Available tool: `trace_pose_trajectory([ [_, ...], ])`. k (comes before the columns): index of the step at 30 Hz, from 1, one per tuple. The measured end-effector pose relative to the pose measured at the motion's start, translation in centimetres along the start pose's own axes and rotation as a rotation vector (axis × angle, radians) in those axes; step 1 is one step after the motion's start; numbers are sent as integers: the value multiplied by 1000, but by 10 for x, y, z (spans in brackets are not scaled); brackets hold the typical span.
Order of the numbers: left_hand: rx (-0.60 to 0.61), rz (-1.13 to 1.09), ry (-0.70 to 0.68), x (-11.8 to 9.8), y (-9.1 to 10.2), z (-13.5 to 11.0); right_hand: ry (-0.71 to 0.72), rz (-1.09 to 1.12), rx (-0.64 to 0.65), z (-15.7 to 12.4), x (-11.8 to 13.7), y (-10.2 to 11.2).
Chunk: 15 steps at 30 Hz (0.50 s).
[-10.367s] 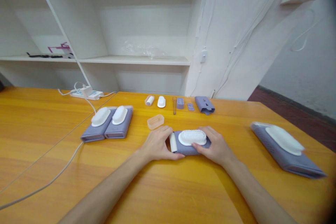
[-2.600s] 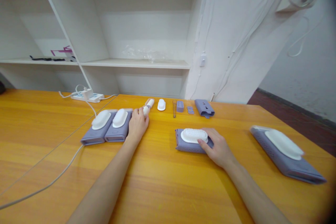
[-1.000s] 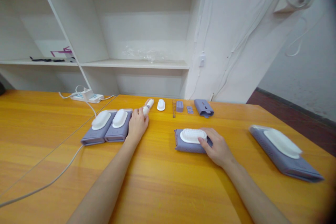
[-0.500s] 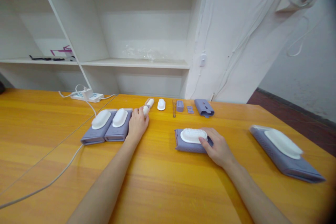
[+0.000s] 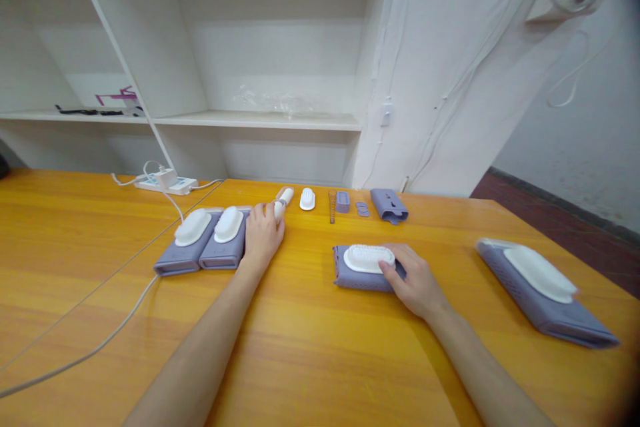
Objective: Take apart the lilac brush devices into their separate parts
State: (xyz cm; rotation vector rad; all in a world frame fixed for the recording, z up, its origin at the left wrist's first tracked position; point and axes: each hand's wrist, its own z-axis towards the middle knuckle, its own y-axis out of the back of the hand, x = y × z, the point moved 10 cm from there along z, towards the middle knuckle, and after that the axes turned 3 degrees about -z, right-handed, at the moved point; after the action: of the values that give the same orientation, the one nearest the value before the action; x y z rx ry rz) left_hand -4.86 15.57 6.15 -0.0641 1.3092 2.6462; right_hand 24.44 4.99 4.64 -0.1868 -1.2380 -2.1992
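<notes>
My right hand (image 5: pixel 413 280) grips the right end of a purple box-shaped case (image 5: pixel 363 280) lying on the table. Its thumb presses on the white oval piece with bristle-like bumps (image 5: pixel 367 258) on top; the other fingers are mostly hidden behind the case. My left hand (image 5: pixel 263 235) lies palm down on the table, fingers slightly bent and holding nothing I can see. It is against the nearer of two purple cases with white oval tops (image 5: pixel 223 253). A slim white object with a grey band (image 5: pixel 283 203) lies at its fingertips, perhaps touching them.
Along the table's back are a white oval piece (image 5: pixel 307 199), a brown spring-like coil (image 5: pixel 332 207), a small purple block (image 5: pixel 343 201), purple rings (image 5: pixel 363 209) and a hollow purple shell (image 5: pixel 389 205). Another case (image 5: pixel 545 307) is at right, a power strip (image 5: pixel 167 181) at left.
My left hand has shifted very slightly at the fingers. My right hand and the case under it stay in place.
</notes>
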Motion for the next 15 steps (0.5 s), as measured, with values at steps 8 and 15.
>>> trace_pose_trajectory([
  [8, 200, -84, -311, -96, -1, 0, 1, 4, 3, 1, -1, -1],
  [15, 412, -129, -404, -147, -47, 11, -8, 11, 12, 1, 1, 0],
])
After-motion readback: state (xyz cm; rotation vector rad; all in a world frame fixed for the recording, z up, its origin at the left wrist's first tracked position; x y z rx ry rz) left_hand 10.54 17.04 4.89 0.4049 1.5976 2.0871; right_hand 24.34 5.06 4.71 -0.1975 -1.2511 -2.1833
